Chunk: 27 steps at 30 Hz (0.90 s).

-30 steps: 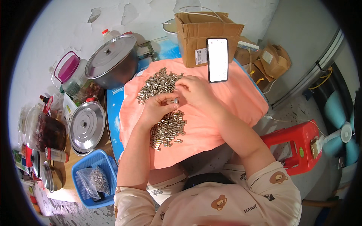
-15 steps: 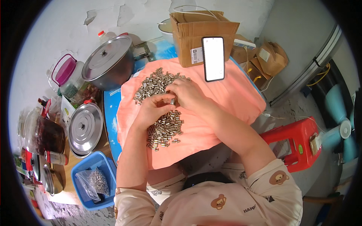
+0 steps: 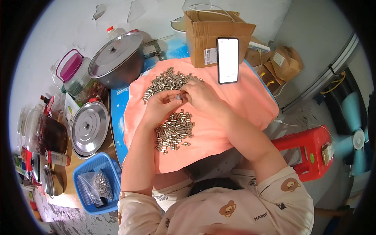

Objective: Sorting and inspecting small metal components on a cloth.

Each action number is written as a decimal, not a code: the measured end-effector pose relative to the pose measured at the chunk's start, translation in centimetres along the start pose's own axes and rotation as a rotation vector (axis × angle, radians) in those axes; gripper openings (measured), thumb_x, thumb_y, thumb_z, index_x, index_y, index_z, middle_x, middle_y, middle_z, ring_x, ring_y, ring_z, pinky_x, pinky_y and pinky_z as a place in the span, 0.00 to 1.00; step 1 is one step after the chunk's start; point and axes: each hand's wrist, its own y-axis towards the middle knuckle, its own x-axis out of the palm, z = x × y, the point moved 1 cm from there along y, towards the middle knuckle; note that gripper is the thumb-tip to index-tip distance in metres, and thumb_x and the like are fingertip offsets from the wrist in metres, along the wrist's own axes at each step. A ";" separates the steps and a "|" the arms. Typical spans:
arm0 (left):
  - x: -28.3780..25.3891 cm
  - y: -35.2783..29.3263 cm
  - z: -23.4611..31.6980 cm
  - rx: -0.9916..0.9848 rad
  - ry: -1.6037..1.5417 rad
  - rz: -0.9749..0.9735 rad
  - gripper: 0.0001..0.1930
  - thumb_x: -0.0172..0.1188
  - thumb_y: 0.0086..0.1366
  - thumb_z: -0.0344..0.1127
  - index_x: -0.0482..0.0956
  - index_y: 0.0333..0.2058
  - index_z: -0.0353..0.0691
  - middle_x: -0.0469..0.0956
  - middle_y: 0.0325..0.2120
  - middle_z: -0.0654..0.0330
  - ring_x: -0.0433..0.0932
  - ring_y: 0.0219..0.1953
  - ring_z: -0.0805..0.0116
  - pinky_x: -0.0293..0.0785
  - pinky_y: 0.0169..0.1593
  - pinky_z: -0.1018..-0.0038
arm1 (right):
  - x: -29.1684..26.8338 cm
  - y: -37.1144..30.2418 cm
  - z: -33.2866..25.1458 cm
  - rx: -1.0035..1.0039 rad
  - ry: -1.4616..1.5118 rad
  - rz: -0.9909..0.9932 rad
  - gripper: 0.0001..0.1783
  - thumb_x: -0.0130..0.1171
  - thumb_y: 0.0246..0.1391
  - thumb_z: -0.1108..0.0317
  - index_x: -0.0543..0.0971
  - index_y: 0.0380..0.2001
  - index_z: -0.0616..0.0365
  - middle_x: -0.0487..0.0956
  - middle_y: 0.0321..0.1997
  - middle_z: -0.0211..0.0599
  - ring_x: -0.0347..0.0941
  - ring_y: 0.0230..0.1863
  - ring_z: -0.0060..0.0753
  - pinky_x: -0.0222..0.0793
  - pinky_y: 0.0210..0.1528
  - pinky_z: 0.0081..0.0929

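Note:
Two heaps of small shiny metal cylinders lie on a salmon-coloured cloth: a far heap [image 3: 166,81] and a near heap [image 3: 175,131]. Between them, my left hand [image 3: 159,106] is closed, pinching a small metal cylinder [image 3: 179,96] between thumb and fingers. My right hand [image 3: 201,96] comes in from the right, its fingers bent together close to that cylinder and at the edge of the far heap. What my right fingertips hold, if anything, is hidden.
A lit phone [image 3: 228,60] leans on a cardboard box [image 3: 197,37]. To the left stand a lidded steel pot [image 3: 131,58], a steel lid [image 3: 90,131] and a blue basket [image 3: 84,197] with a bag of cylinders [image 3: 102,185]. A red stool [image 3: 313,147] and fan [image 3: 357,136] are at right.
The whole view has shifted slightly. My hands have moved a little away from the near heap, so more of it shows. The left hand still pinches the cylinder.

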 end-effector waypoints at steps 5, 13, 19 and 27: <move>-0.3 -0.1 -0.5 -0.024 -0.067 0.092 0.13 0.54 0.53 0.19 0.70 0.40 0.28 0.72 0.30 0.61 0.72 0.31 0.76 0.70 0.35 0.84 | -0.7 -0.1 -1.0 -0.007 0.043 0.170 0.02 0.52 0.41 0.74 0.74 0.22 0.60 0.74 0.26 0.37 0.71 0.31 0.35 0.67 0.33 0.30; -0.4 0.2 -0.6 -0.007 -0.212 0.082 0.13 0.53 0.54 0.19 0.70 0.40 0.27 0.73 0.32 0.57 0.74 0.35 0.71 0.72 0.42 0.78 | -0.3 -0.1 -0.5 0.208 0.929 -0.028 0.01 0.54 0.43 0.78 0.73 0.23 0.62 0.74 0.23 0.28 0.69 0.26 0.16 0.65 0.28 0.15; -0.5 0.1 -0.8 -0.004 -0.111 0.108 0.13 0.53 0.54 0.19 0.70 0.40 0.26 0.74 0.32 0.56 0.74 0.34 0.71 0.73 0.42 0.78 | -0.8 -0.3 -1.3 0.089 0.663 0.102 0.02 0.55 0.40 0.77 0.74 0.22 0.62 0.75 0.22 0.34 0.71 0.24 0.22 0.66 0.28 0.19; -0.4 -0.1 -0.4 0.024 -0.088 0.110 0.13 0.53 0.54 0.19 0.70 0.40 0.26 0.74 0.33 0.55 0.74 0.34 0.71 0.72 0.42 0.78 | -0.1 -0.3 -1.0 0.085 0.668 0.108 0.02 0.55 0.43 0.75 0.74 0.24 0.63 0.75 0.24 0.33 0.71 0.26 0.22 0.67 0.29 0.19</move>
